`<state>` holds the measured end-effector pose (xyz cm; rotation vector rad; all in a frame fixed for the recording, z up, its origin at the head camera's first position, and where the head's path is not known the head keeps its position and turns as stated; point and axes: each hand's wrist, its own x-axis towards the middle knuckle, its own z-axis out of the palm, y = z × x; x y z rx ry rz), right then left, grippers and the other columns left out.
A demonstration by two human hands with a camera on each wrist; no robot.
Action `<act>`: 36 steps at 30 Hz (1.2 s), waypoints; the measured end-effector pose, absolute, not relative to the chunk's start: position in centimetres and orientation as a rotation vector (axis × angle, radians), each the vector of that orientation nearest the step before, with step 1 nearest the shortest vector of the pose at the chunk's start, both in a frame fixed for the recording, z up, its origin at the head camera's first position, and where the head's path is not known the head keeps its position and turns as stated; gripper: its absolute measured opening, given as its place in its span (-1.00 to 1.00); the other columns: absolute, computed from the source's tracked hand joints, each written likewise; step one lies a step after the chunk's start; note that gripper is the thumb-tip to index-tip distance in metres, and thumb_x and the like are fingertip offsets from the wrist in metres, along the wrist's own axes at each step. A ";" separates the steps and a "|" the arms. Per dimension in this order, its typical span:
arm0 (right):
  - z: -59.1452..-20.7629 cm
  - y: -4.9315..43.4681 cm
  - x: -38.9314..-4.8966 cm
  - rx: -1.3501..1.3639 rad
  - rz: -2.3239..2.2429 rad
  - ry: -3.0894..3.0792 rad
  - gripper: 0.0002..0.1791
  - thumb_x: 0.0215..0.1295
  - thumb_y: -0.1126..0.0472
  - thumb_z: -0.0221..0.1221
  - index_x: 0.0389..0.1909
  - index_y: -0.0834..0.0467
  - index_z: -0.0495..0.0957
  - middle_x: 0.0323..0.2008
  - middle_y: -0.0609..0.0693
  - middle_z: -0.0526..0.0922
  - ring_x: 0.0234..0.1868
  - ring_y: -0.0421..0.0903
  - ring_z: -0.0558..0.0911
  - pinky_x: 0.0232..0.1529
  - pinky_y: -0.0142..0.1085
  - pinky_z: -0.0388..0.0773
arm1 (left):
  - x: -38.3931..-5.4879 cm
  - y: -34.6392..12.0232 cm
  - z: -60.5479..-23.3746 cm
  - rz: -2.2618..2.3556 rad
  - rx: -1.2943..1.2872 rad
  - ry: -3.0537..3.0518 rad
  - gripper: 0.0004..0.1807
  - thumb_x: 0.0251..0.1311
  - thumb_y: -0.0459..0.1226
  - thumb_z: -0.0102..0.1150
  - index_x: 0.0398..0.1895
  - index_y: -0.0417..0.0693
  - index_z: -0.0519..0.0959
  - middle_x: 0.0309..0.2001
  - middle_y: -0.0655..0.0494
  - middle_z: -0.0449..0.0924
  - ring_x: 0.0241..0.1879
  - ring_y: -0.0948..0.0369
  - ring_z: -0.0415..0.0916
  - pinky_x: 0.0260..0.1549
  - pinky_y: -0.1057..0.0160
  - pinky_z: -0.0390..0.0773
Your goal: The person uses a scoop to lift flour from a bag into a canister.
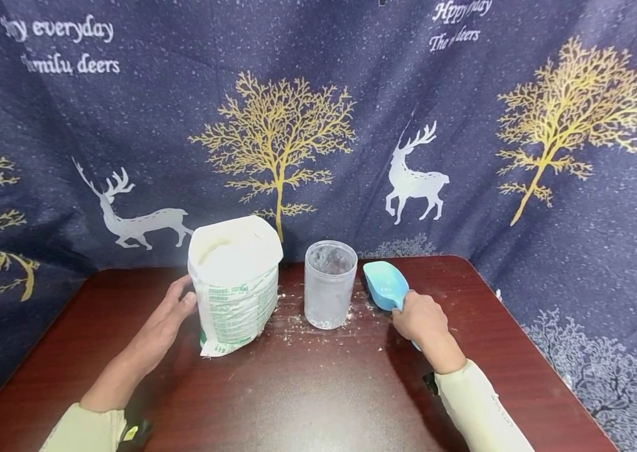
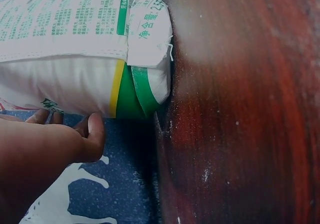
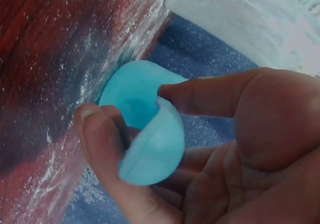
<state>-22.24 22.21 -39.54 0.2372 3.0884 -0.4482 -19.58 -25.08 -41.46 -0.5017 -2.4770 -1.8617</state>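
Observation:
A white bag of powder (image 1: 239, 301) with green print stands upright and open-topped on the left of the table. My left hand (image 1: 168, 320) rests at the bag's left side, its fingers loosely bent along the wall in the left wrist view and not gripping. With my right hand (image 1: 422, 321) I hold the handle of a light blue scoop (image 1: 386, 284), its bowl pointing away from me, low over the table. The fingers and thumb curl round the handle (image 3: 155, 151) in the right wrist view. Between bag and scoop stands a clear, lidless plastic jar (image 1: 328, 295) with whitish dusty walls.
Spilled white powder (image 1: 295, 326) dots the dark red wooden table (image 1: 318, 389) around the jar and bag. A dark blue cloth (image 1: 318, 37) printed with deer and trees hangs right behind the table's back edge and along its right side.

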 end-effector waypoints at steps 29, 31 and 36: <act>-38.1 23.7 -22.1 0.296 -0.452 3.119 -0.54 0.33 0.32 0.07 0.09 0.62 0.37 -0.12 0.53 0.40 -0.17 0.48 0.63 -0.15 0.26 0.63 | -19.4 -25.1 -41.4 -1.833 -0.515 -2.473 -0.32 0.71 -0.10 -0.22 0.70 -0.15 -0.09 0.52 -0.29 0.15 0.46 -0.41 0.18 0.35 -0.62 -0.09; -37.8 23.8 -22.1 0.296 -0.459 3.119 -0.55 0.34 0.31 0.06 0.09 0.61 0.37 -0.11 0.53 0.40 -0.17 0.46 0.62 -0.17 0.25 0.63 | -19.4 -25.2 -41.4 -1.833 -0.522 -2.473 -0.33 0.72 -0.10 -0.22 0.70 -0.15 -0.08 0.52 -0.30 0.16 0.46 -0.45 0.19 0.35 -0.63 -0.10; -37.4 24.4 -21.9 0.310 -0.474 3.160 -0.57 0.30 0.29 0.07 0.03 0.58 0.41 -0.09 0.53 0.42 -0.16 0.49 0.62 -0.19 0.29 0.60 | -19.5 -25.4 -41.5 -1.828 -0.543 -2.473 -0.34 0.72 -0.11 -0.24 0.69 -0.17 -0.06 0.51 -0.29 0.16 0.45 -0.49 0.19 0.34 -0.64 -0.09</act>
